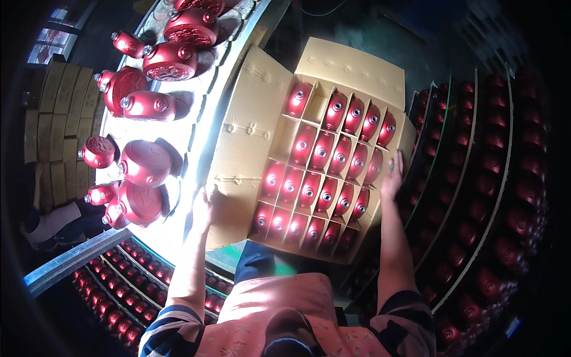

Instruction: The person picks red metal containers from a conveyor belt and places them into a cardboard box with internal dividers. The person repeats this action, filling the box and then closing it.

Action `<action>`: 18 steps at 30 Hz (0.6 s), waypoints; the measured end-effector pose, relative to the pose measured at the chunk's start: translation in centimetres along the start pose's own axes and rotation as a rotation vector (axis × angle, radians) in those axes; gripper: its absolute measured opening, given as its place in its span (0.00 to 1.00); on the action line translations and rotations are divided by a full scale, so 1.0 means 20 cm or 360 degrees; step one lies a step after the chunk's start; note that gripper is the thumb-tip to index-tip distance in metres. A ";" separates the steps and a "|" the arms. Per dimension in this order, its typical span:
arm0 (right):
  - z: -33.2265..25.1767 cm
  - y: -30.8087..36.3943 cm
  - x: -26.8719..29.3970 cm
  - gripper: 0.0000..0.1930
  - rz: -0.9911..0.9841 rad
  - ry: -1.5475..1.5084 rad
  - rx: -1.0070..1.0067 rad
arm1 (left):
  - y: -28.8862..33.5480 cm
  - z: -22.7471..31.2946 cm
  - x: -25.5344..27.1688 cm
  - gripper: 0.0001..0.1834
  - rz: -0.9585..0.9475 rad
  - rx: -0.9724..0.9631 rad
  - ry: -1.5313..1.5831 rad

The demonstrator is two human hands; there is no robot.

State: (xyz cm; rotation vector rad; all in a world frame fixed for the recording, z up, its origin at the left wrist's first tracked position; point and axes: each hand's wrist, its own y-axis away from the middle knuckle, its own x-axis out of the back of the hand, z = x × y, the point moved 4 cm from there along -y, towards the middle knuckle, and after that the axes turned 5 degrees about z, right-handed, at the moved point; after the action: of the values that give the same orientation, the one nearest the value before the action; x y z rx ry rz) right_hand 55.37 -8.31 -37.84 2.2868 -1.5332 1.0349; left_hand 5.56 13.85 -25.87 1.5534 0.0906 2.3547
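A brown cardboard carton (352, 64) stands in front of me, its flaps spread outward. Cardboard dividers part it into cells, and most cells hold a shiny red bottle (323, 144) with its neck up. Two cells near its far left corner have no bottle. On the edge of the left flap (238, 152), my left hand (203, 206) is closed; glare washes out part of it. My right hand (392, 177) lies along the carton's right side with its fingers stretched out, holding no bottle.
To the left runs a brightly lit conveyor (193, 128) with several red bottles lying on it. Curved racks (476, 196) packed with red bottles fill the right, with more at lower left. Stacked cartons (56, 119) and another person's arm (38, 184) show at far left.
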 end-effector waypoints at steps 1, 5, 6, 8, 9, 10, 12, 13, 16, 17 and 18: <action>-0.16 -0.06 -0.10 0.20 -0.0255 -0.0145 0.0166 | 0.00 -0.01 -0.01 0.16 -0.0058 0.0140 0.0213; -0.87 -0.31 -0.75 0.20 -0.0735 -0.0527 0.0601 | 0.01 -0.04 -0.05 0.16 -0.0014 0.0284 0.0893; -0.99 -0.38 -0.94 0.21 -0.0797 -0.0227 0.0709 | 0.02 -0.06 -0.06 0.16 -0.0033 0.0335 0.0830; -1.14 -0.50 -1.27 0.21 -0.0975 0.0088 0.0866 | 0.03 -0.08 -0.07 0.18 -0.0017 0.0337 0.0828; -1.16 -0.56 -1.38 0.21 -0.1023 0.0201 0.0858 | 0.03 -0.09 -0.07 0.19 -0.0053 0.0341 0.0780; -1.16 -0.58 -1.49 0.20 -0.1184 0.0384 0.0775 | 0.03 -0.10 -0.08 0.19 -0.0107 0.0433 0.0722; -1.08 -0.61 -1.57 0.21 -0.1449 0.0450 0.0460 | 0.06 -0.09 -0.07 0.20 -0.0087 0.0296 0.0610; -1.06 -0.60 -1.55 0.22 -0.1416 0.0326 0.0465 | 0.05 -0.06 -0.06 0.21 -0.0054 0.0144 0.0608; -1.02 -0.58 -1.39 0.20 -0.1172 -0.0060 0.0529 | 0.06 -0.09 -0.05 0.23 -0.0204 0.0474 0.0566; -1.01 -0.60 -1.32 0.19 -0.1119 -0.0066 0.0614 | 0.06 -0.07 -0.05 0.23 -0.0150 0.0382 0.0578; -0.99 -0.60 -1.27 0.18 -0.1209 -0.0020 0.0677 | 0.07 -0.07 -0.05 0.23 -0.0156 0.0333 0.0442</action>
State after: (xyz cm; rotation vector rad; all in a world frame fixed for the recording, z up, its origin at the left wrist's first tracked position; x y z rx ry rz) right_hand 51.64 25.87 -37.14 2.7750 -0.3461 1.1609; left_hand 4.32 12.47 -27.14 1.2623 0.4788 2.5326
